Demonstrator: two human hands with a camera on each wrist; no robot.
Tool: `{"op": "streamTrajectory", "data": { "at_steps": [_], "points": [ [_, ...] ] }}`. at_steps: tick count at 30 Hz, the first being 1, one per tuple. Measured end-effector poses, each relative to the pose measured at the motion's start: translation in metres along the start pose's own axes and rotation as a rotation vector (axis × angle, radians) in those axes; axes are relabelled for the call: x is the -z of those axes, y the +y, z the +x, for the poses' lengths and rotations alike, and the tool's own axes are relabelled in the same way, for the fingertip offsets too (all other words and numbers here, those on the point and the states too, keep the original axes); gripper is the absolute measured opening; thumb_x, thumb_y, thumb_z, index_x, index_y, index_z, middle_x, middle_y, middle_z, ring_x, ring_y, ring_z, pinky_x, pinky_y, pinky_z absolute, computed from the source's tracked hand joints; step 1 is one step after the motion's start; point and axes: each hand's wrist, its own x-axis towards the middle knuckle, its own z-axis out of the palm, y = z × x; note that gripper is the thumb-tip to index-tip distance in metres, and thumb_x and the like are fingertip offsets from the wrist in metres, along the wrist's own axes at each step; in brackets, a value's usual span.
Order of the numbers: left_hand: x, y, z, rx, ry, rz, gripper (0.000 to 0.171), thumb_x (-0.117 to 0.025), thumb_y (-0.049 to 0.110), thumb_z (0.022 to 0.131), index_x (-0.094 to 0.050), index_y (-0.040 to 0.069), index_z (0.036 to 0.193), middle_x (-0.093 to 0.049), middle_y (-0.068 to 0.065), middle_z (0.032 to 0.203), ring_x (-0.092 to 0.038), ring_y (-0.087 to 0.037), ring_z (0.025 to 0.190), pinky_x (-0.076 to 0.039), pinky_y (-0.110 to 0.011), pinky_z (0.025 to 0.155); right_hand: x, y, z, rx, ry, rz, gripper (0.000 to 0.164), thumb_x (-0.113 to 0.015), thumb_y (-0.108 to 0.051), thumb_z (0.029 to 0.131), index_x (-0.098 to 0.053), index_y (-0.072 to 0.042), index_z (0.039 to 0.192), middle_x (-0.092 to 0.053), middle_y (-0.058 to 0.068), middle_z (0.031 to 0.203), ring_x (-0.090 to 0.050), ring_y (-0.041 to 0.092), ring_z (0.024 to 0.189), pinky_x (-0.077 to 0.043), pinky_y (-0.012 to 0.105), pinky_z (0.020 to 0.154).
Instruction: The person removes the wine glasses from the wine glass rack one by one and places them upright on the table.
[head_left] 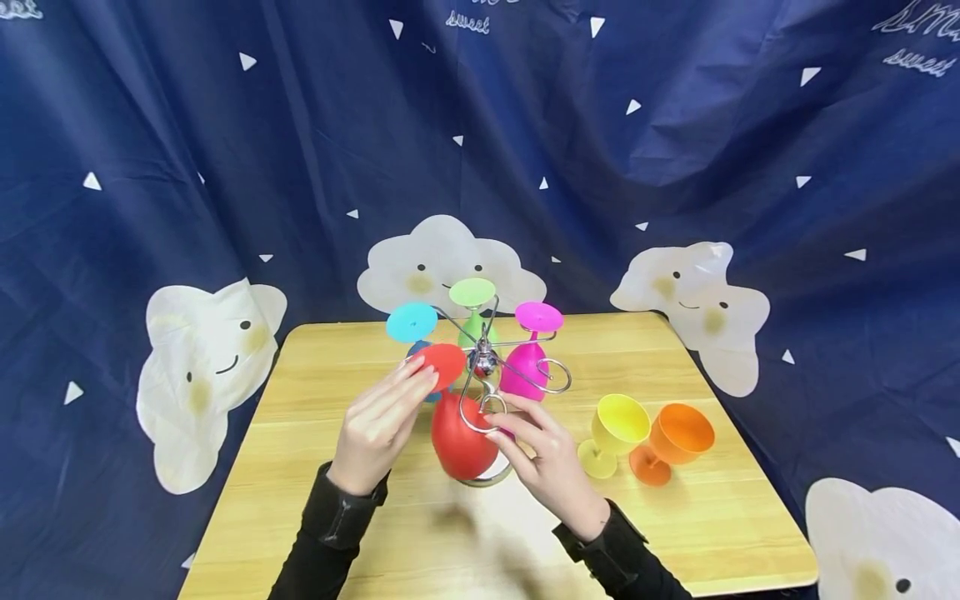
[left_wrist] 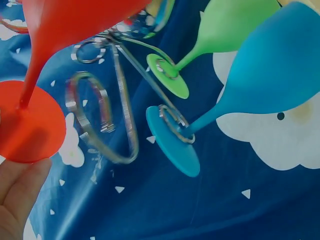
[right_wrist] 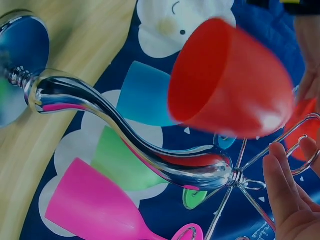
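My left hand (head_left: 382, 429) holds a red goblet (head_left: 459, 437) upside down by its flat foot; in the left wrist view its stem (left_wrist: 34, 75) lies beside an unfilled wire loop (left_wrist: 100, 125). The fingers of my right hand (head_left: 551, 462) pinch the curled end of one arm of a chrome goblet rack (head_left: 486, 360). From other arms of this rack hang a blue goblet (left_wrist: 270, 70), a green goblet (left_wrist: 227, 30) and a pink goblet (right_wrist: 95, 200), all with bowls down. The rack's curved post (right_wrist: 135, 140) shows in the right wrist view.
On the table's right side stand a yellow goblet (head_left: 619, 425) and an orange goblet (head_left: 678, 435), bowls up and close together. The rack's round base (head_left: 491, 475) rests on the wooden table (head_left: 315, 400). Behind hangs a dark blue curtain (head_left: 315, 125) with clouds.
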Motion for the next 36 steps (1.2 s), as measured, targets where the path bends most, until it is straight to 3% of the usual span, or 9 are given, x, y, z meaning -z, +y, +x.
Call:
{"op": "streamTrajectory", "data": {
  "at_steps": [3, 8, 10, 13, 17, 21, 24, 30, 36],
  "points": [
    [0.014, 0.011, -0.005, -0.001, 0.081, -0.030, 0.024, -0.060, 0.013, 0.096, -0.072, -0.006, 0.103, -0.071, -0.019, 0.101, -0.069, -0.034, 0.095, -0.053, -0.041, 0.088, -0.002, 0.001, -0.003, 0.003, 0.018, 0.015, 0.036, -0.078, -0.005, 0.079, -0.070, -0.007, 0.114, -0.062, 0.010, 0.123, -0.064, 0.022, 0.105, -0.053, 0.026, 0.090],
    [0.038, 0.028, -0.019, 0.076, 0.207, -0.122, 0.020, -0.067, 0.009, 0.091, -0.073, -0.010, 0.093, -0.071, -0.024, 0.093, -0.070, -0.032, 0.092, -0.053, -0.034, 0.090, -0.007, 0.007, -0.014, 0.033, 0.126, 0.083, 0.036, -0.067, -0.002, 0.089, -0.061, 0.005, 0.123, -0.067, 0.014, 0.112, -0.069, 0.021, 0.091, -0.055, 0.022, 0.081],
    [0.049, 0.034, -0.027, 0.126, 0.241, -0.150, 0.019, -0.069, 0.007, 0.089, -0.072, -0.012, 0.090, -0.070, -0.025, 0.092, -0.070, -0.031, 0.091, -0.053, -0.030, 0.089, -0.009, 0.009, -0.018, 0.105, 0.189, 0.054, 0.030, -0.063, -0.005, 0.093, -0.061, 0.008, 0.120, -0.069, 0.014, 0.104, -0.069, 0.020, 0.082, -0.056, 0.019, 0.076],
    [0.064, 0.040, -0.042, 0.223, 0.287, -0.181, 0.017, -0.072, 0.002, 0.086, -0.072, -0.014, 0.088, -0.070, -0.027, 0.092, -0.071, -0.030, 0.091, -0.054, -0.026, 0.086, -0.012, 0.009, -0.024, 0.321, 0.235, -0.020, 0.022, -0.059, -0.006, 0.095, -0.065, 0.011, 0.108, -0.070, 0.016, 0.095, -0.069, 0.022, 0.077, -0.057, 0.022, 0.072],
    [0.079, 0.040, -0.068, 0.414, 0.278, -0.168, 0.013, -0.073, -0.008, 0.080, -0.072, -0.013, 0.091, -0.071, -0.024, 0.094, -0.071, -0.020, 0.092, -0.053, -0.019, 0.084, -0.025, 0.002, -0.032, 0.550, 0.115, -0.064, 0.024, -0.060, -0.009, 0.094, -0.064, 0.010, 0.107, -0.070, 0.017, 0.099, -0.069, 0.022, 0.085, -0.058, 0.025, 0.075],
    [0.082, 0.035, -0.096, 0.608, 0.282, -0.147, 0.027, -0.071, -0.025, 0.069, -0.072, -0.012, 0.093, -0.072, -0.019, 0.091, -0.070, -0.010, 0.087, -0.053, -0.013, 0.076, -0.051, -0.009, -0.039, 0.559, -0.094, -0.014, 0.048, -0.068, -0.016, 0.090, -0.050, 0.010, 0.125, -0.059, 0.024, 0.124, -0.062, 0.029, 0.111, -0.052, 0.031, 0.092],
    [0.081, 0.034, -0.111, 0.766, 0.341, -0.239, 0.029, -0.066, -0.030, 0.068, -0.069, -0.017, 0.094, -0.073, -0.014, 0.091, -0.071, -0.009, 0.083, -0.055, -0.015, 0.070, -0.071, -0.014, -0.038, 0.571, -0.206, 0.064, 0.069, -0.071, -0.016, 0.087, -0.032, 0.009, 0.138, -0.045, 0.031, 0.135, -0.051, 0.038, 0.124, -0.046, 0.037, 0.101],
    [0.083, 0.033, -0.123, 1.061, 0.425, -0.376, 0.024, -0.065, -0.020, 0.080, -0.064, -0.021, 0.103, -0.074, -0.006, 0.092, -0.072, -0.018, 0.076, -0.057, -0.029, 0.069, -0.097, -0.022, -0.025, 0.686, -0.263, 0.118, 0.073, -0.074, -0.023, 0.086, -0.027, -0.002, 0.138, -0.041, 0.031, 0.140, -0.043, 0.040, 0.132, -0.041, 0.040, 0.107],
    [0.082, 0.024, -0.133, 1.228, 0.408, -0.389, 0.026, -0.068, -0.012, 0.083, -0.063, -0.019, 0.108, -0.074, -0.006, 0.086, -0.072, -0.017, 0.070, -0.058, -0.031, 0.066, -0.113, -0.031, -0.008, 0.751, -0.338, 0.188, 0.072, -0.075, -0.032, 0.084, -0.036, 0.000, 0.135, -0.045, 0.025, 0.141, -0.037, 0.034, 0.137, -0.035, 0.035, 0.111]
  ]
}}
